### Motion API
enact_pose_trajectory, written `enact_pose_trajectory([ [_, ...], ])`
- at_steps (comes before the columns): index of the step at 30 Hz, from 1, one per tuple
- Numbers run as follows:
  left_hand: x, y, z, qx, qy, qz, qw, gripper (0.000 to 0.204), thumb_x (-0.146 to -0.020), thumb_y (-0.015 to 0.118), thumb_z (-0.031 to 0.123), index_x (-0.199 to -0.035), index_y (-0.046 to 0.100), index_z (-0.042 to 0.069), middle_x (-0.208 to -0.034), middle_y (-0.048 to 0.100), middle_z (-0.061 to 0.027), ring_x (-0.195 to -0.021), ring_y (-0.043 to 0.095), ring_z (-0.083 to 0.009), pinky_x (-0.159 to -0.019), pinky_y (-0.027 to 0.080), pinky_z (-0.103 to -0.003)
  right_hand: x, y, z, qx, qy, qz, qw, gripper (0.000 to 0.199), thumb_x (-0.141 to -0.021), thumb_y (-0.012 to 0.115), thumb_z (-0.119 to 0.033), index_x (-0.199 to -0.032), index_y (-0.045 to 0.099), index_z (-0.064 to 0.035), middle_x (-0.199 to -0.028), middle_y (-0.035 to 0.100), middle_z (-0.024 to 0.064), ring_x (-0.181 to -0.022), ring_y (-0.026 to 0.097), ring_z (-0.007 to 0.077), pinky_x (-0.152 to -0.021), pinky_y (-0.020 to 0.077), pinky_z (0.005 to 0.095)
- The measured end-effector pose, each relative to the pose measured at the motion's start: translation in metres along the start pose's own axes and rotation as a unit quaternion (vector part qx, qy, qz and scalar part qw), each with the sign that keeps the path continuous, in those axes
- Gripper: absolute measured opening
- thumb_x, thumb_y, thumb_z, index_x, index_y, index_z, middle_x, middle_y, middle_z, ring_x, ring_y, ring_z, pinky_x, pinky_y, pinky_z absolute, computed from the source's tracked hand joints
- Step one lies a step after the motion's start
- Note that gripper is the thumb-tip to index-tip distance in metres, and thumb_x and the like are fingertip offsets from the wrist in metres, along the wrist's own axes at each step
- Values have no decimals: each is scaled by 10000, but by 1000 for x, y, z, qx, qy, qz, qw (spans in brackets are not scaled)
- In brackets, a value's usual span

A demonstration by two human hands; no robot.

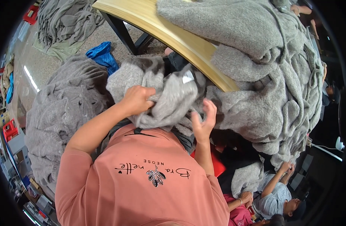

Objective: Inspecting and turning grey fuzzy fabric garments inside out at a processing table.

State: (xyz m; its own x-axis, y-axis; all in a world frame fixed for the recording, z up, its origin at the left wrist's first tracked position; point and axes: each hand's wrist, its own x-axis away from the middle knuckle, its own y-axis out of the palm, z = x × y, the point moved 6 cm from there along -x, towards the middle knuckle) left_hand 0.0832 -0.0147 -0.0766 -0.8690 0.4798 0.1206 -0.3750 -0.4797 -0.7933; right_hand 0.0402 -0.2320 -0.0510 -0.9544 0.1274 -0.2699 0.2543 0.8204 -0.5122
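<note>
My left hand [136, 100] is closed on a bunched grey knitted garment [163, 94] held in front of my chest, just below the wooden table's edge [173, 35]. A small white tag [188, 77] shows on the garment. My right hand [204, 120] is beside the garment's lower right fold, its fingers spread and curled, touching the knit without a clear grip. The garment runs on into the big heap of grey knitwear [263, 64] lying over the table.
A pile of grey knitwear [64, 109] lies on the floor at my left, with a blue cloth [103, 56] behind it and more grey cloth [65, 20] far back. Red crates [9, 130] stand at the left. Other people [274, 196] sit at lower right.
</note>
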Motion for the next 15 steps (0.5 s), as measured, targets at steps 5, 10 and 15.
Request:
enact_pose_trajectory([
  [5,14,-53,33,172,48,43,983,197,-729,635,183,-662,538,25,-601,540,-134,-530,505,-274,-500,402,-311,-16,49,-79,139,-275,-151,939,480,-549,613,27,-1018,519,-13,-850,578,114,-858,554,282,-900,367,403],
  [10,50,-83,-56,368,-138,290,872,78,-721,625,119,-744,623,45,-664,591,-134,-552,539,-162,-543,413,-249,3,49,-26,118,-196,-216,949,281,-541,546,34,-816,551,-24,-670,557,113,-689,553,300,-697,451,389],
  [15,66,-48,-73,-132,-152,167,965,336,-637,656,54,-948,527,40,-949,558,-140,-871,532,-355,-740,437,-394,48,81,2,170,-137,-396,892,73,-573,514,10,-625,481,-29,-645,560,130,-660,551,324,-612,440,405],
])
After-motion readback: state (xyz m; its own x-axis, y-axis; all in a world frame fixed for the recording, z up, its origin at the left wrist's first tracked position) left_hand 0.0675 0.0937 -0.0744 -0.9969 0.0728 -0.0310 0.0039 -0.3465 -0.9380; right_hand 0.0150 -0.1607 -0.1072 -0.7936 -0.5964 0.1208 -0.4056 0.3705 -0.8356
